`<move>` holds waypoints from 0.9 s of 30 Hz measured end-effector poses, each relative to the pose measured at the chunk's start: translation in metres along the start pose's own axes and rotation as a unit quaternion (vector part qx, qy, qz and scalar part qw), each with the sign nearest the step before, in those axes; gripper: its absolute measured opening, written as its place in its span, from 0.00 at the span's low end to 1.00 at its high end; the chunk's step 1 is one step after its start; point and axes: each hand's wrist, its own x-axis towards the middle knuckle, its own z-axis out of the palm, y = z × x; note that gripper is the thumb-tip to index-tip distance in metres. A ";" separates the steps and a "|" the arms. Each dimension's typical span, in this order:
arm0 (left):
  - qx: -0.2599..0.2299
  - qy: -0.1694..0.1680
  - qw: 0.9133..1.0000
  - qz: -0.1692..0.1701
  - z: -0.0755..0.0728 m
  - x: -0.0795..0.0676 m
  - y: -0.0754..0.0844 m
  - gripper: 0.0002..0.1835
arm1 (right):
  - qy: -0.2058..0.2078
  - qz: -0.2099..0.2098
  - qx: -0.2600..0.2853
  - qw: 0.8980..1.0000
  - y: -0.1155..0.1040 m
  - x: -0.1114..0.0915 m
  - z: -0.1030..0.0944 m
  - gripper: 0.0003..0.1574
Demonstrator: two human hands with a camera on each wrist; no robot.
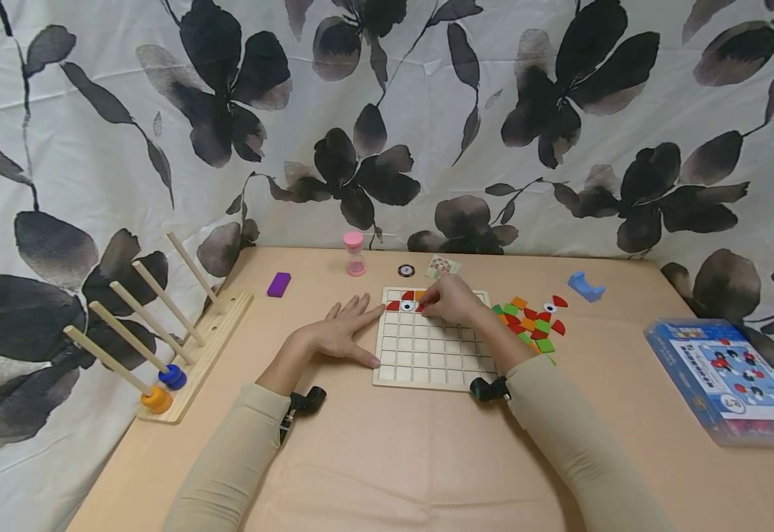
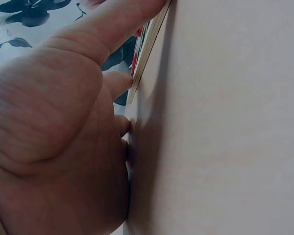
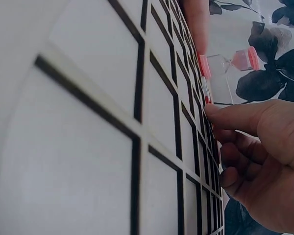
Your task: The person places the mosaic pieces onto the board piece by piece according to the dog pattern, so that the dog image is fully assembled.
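A white grid board (image 1: 427, 355) with raised square cells lies at the middle of the table. My left hand (image 1: 343, 331) rests flat beside it, fingers spread, thumb and index finger touching its left edge. Along the board's top rows sit a few red and orange pieces and an eye tile (image 1: 407, 306). Over these rows my right hand (image 1: 453, 301) has curled fingers, pinching a small red piece (image 1: 420, 307) mostly hidden by the fingertips. In the right wrist view the thumb (image 3: 218, 113) is right at the red piece, low on the grid.
Loose red, green and orange tiles (image 1: 529, 321) lie right of the board. Behind it are a picture card (image 1: 442, 266), a round black disc (image 1: 406, 270) and a pink sand timer (image 1: 354, 255). A peg stand (image 1: 217, 321) and purple block (image 1: 278, 284) are left; a blue box (image 1: 726, 377) is right.
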 end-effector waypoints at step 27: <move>0.001 -0.008 1.000 0.010 -0.010 0.007 -0.009 0.62 | 0.141 0.039 -0.001 0.989 0.069 -0.091 -0.107 0.24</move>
